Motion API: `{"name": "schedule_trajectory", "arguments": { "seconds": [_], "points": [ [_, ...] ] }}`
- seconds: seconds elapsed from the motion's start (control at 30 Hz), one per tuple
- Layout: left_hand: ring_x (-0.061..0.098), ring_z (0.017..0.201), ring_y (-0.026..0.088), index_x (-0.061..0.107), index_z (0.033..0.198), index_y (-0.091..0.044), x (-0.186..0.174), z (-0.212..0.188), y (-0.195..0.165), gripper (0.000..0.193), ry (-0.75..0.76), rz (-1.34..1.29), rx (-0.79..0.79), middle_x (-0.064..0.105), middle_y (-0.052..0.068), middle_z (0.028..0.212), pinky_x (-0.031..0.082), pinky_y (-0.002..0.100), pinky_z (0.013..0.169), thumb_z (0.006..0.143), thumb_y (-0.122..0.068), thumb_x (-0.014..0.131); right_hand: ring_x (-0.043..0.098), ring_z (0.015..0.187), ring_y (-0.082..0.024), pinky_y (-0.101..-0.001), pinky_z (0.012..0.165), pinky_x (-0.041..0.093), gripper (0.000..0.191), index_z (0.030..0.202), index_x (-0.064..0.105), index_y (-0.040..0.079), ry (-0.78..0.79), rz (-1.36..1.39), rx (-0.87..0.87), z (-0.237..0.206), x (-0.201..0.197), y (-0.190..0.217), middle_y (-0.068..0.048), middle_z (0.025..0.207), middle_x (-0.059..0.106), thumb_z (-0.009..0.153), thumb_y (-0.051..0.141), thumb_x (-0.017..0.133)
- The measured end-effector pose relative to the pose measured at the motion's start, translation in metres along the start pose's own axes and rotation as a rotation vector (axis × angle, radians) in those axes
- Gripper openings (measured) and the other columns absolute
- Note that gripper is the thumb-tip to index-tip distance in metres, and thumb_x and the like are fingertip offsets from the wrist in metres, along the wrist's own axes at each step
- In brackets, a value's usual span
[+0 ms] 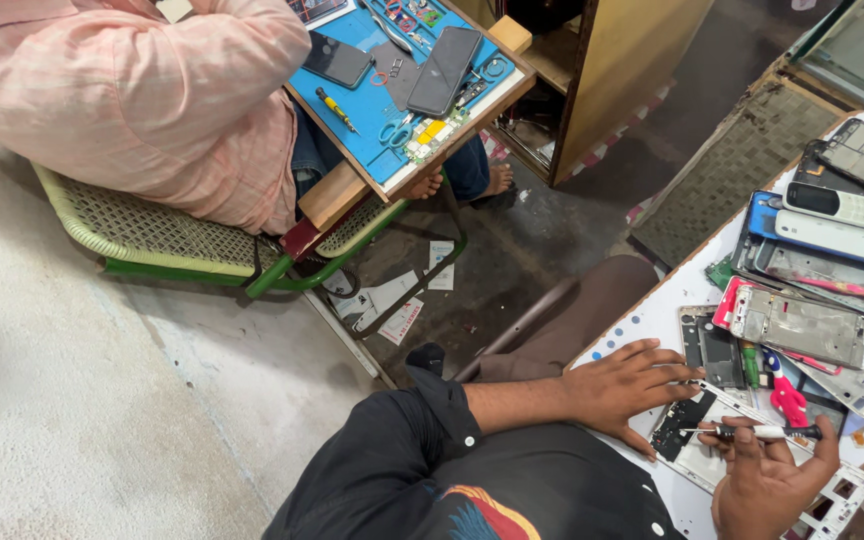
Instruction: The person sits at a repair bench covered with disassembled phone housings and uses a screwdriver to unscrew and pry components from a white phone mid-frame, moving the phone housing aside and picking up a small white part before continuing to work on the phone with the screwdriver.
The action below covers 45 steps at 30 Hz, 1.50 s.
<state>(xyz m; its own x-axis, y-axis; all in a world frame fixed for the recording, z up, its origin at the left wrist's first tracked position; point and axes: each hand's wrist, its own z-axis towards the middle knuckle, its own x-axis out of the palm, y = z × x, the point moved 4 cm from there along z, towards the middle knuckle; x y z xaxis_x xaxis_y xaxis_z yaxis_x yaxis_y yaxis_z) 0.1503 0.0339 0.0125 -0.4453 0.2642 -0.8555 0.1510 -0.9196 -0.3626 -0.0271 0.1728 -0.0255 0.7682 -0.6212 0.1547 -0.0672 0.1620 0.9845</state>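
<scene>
Bare white table runs along its near left edge, beside the left hand, so there's room to slide in there. Further right it's jammed: phone frames, a red-handled tool and stacked handsets crowd the surface toward the far edge. The right hand with its screwdriver blocks the near edge over the open phone.

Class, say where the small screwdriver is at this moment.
In the head view, lower right: the screwdriver lies across the right hand, over the opened phone frame, beside the left hand.
</scene>
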Motion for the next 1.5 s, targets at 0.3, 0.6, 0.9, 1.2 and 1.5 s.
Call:
{"name": "schedule_trajectory", "arguments": {
  "seconds": [0.3, 0.6, 0.9, 1.2, 1.5],
  "points": [
    [0.04, 0.15, 0.023, 0.05, 0.148, -0.015, -0.0008, -0.0026, -0.0002, 0.102, -0.018, -0.001, 0.0, 0.043, 0.002, 0.162, 0.026, 0.049, 0.133, 0.068, -0.074, 0.071, 0.07, 0.102, -0.031, -0.0484, 0.088, 0.062, 0.07, 0.171, 0.015, 0.012, -0.012, -0.013, 0.005, -0.0018, 0.0003, -0.0006, -0.031, 0.118, 0.063, 0.12, -0.006, 0.059],
    [0.041, 0.149, 0.024, 0.051, 0.145, -0.013, -0.0004, -0.0059, 0.0005, 0.102, -0.011, 0.014, 0.018, 0.044, 0.004, 0.159, 0.027, 0.051, 0.133, 0.067, -0.076, 0.071, 0.07, 0.102, -0.032, -0.0478, 0.089, 0.062, 0.067, 0.167, 0.014, 0.011, -0.002, -0.026, -0.004, -0.0039, -0.0007, -0.0045, -0.03, 0.117, 0.06, 0.119, -0.008, 0.058],
    [0.041, 0.15, 0.023, 0.051, 0.147, -0.014, 0.0005, -0.0073, -0.0011, 0.103, -0.01, 0.039, 0.015, 0.045, 0.003, 0.159, 0.028, 0.05, 0.133, 0.068, -0.078, 0.07, 0.071, 0.096, -0.034, -0.0484, 0.085, 0.063, 0.07, 0.168, 0.013, 0.012, -0.005, -0.022, 0.002, -0.0028, 0.0036, -0.0016, -0.03, 0.113, 0.064, 0.12, -0.003, 0.061],
    [0.041, 0.15, 0.022, 0.051, 0.146, -0.016, -0.001, -0.008, -0.0034, 0.103, -0.001, 0.062, 0.0, 0.044, 0.001, 0.16, 0.029, 0.049, 0.133, 0.067, -0.078, 0.07, 0.072, 0.092, -0.035, -0.0477, 0.082, 0.063, 0.068, 0.167, 0.015, 0.012, -0.014, -0.026, 0.003, 0.0004, 0.0068, -0.0005, -0.03, 0.109, 0.066, 0.118, -0.001, 0.062],
    [0.041, 0.151, 0.022, 0.048, 0.148, -0.016, 0.0, -0.0085, -0.0038, 0.105, 0.003, 0.05, -0.004, 0.042, 0.001, 0.161, 0.028, 0.05, 0.134, 0.066, -0.078, 0.069, 0.072, 0.096, -0.039, -0.0457, 0.085, 0.064, 0.069, 0.167, 0.014, 0.012, -0.02, -0.136, -0.03, 0.0045, 0.0015, -0.0073, -0.035, 0.112, 0.066, 0.117, -0.002, 0.059]
  ]
}}
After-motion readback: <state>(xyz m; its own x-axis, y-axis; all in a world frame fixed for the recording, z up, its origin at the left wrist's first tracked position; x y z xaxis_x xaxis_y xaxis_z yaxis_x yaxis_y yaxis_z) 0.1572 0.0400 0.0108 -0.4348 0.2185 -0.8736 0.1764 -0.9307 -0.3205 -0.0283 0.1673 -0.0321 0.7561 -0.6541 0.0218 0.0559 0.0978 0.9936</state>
